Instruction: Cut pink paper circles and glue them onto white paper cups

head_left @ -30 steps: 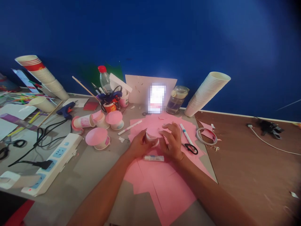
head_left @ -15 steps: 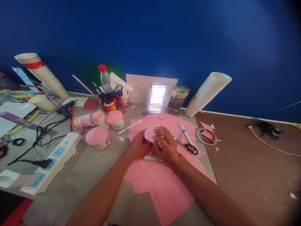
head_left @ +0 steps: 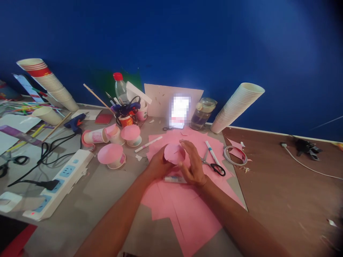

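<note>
My left hand (head_left: 157,163) is closed around a small paper cup, mostly hidden behind its fingers and a round pink paper disc (head_left: 174,154) that lies on top of it. The disc is tilted so that its face shows. My right hand (head_left: 193,165) is beside the disc's right edge, fingers stretched out and apart, holding nothing. Below the hands, a glue stick (head_left: 174,179) lies on the pink paper sheets (head_left: 187,210). Scissors (head_left: 214,167) with black handles and a white marker (head_left: 213,153) with a blue band lie right of my right hand.
Several pink-topped cups (head_left: 110,154) stand at the left, near a power strip (head_left: 60,184) and a glue gun (head_left: 75,121). Behind are a lit phone (head_left: 180,110), a glass jar (head_left: 203,112) and a tall cup stack (head_left: 237,107). A tape roll (head_left: 226,157) lies right.
My right hand came over the disc half a second ago, then moved off to its right side with the fingers spreading. The held cup has tipped, showing more of the disc's face.
</note>
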Available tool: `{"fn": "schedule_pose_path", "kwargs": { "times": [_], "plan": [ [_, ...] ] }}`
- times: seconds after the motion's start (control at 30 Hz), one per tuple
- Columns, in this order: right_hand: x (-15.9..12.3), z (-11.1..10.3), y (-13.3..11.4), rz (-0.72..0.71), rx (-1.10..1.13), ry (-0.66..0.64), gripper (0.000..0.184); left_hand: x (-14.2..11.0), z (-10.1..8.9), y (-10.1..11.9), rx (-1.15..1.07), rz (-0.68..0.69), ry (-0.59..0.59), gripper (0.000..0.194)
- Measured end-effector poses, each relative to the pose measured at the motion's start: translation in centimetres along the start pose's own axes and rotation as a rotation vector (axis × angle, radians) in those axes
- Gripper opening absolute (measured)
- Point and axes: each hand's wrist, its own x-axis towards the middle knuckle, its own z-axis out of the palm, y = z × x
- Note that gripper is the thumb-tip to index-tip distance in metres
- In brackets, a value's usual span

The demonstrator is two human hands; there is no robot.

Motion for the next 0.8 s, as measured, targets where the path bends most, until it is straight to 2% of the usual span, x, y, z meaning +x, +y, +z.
{"fn": "schedule_pose_path", "kwargs": {
  "times": [0.17,0.27,0.47,0.63,0.8],
  "plan": [
    [-0.1,0.4,0.7,0.028,-0.051,-0.052,0.048,-0.1,-0.1,-0.4,0.103,-0.078,0.044,0.078],
    [-0.2,0.7,0.9,0.026,-0.115,-0.109,0.044,-0.2,-0.1,-0.8,0.149,-0.108,0.026,0.087],
    [0.1,1.0,0.8,0.077,-0.184,-0.163,0.038,-0.2,0.1,-0.9,0.2,-0.112,0.022,0.095],
    [0.2,1.2,0.6,0.112,-0.168,-0.15,0.037,-0.3,0.1,-1.0,0.261,-0.113,0.019,0.092],
    [0.3,1.1,0.5,0.134,-0.158,-0.165,0.035,-0.3,0.1,-1.2,0.221,-0.097,0.017,0.091]
  ]
}}
